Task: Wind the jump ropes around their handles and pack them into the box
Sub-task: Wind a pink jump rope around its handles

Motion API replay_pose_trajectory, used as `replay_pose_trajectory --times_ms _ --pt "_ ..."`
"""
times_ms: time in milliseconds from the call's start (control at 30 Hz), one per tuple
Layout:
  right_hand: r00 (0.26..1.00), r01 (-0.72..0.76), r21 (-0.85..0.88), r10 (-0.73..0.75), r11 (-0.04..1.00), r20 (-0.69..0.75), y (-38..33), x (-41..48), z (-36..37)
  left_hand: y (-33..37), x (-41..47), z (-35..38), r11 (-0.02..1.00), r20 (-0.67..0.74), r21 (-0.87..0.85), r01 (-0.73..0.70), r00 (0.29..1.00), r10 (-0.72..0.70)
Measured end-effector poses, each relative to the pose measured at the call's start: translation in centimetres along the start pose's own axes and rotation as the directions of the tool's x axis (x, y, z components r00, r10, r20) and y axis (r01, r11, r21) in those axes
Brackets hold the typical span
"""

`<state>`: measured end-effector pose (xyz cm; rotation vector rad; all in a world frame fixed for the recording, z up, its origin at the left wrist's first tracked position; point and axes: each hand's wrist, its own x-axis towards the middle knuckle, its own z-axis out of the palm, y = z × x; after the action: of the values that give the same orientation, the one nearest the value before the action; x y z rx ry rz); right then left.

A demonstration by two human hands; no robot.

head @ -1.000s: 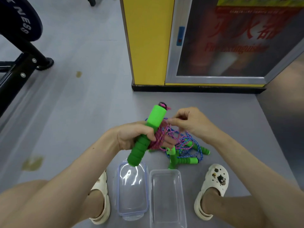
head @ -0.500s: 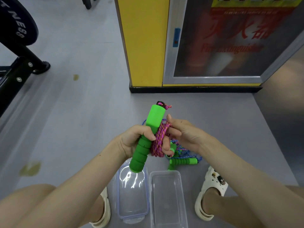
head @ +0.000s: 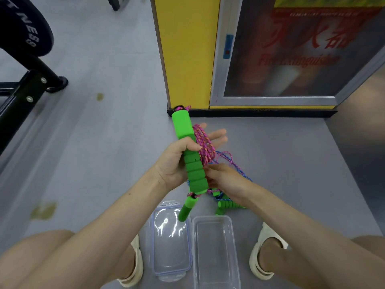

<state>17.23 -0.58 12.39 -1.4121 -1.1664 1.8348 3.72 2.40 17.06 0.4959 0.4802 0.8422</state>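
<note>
Grey floor [head: 104, 142] below: my right hand [head: 229, 180] has dropped from above the coil to under it, fingers pinching the pink rope [head: 205, 147]; my left hand [head: 173, 163] grips the green handle [head: 194, 174] mid-frame, thumb curled over. One more turn laid; the box [head: 215, 253], bottom centre, awaits.

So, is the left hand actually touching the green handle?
Touching. The head view shows the left hand wrapping its thumb and palm round the green handle, with no gap.

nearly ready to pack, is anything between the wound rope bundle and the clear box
Nothing visible does. The clear plastic box lies open and empty on the floor near the green foam handle wound with pink rope; its clear lid lies beside it.
</note>
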Motion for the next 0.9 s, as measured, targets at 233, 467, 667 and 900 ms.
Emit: replay_pose_trajectory --times_ms 233,467,667,900 --pt "0.988 0.016 -0.298 0.032 0.954 0.154 0.3 -0.4 0.1 0.0 -0.7 -0.9 0.55 -0.226 0.829 0.098 0.959 0.17" --pt "0.998 0.045 -0.346 -0.023 0.937 0.066 -0.3 -0.5 -1.3 1.8 -1.6 -2.5 -0.024 -0.116 0.992 0.122 0.978 0.171" --pt "0.992 0.057 -0.222 -0.08 0.973 -0.098 -1.5 0.3 -2.4 1.5 -2.2 -3.9 -0.15 -0.3 0.943 0.299 0.954 0.014" --pt "0.998 0.011 -0.081 -0.017 0.997 -0.068 -1.4 0.4 -1.8 2.2 -2.1 -3.6 0.046 -0.436 0.897 0.441 0.896 -0.079"
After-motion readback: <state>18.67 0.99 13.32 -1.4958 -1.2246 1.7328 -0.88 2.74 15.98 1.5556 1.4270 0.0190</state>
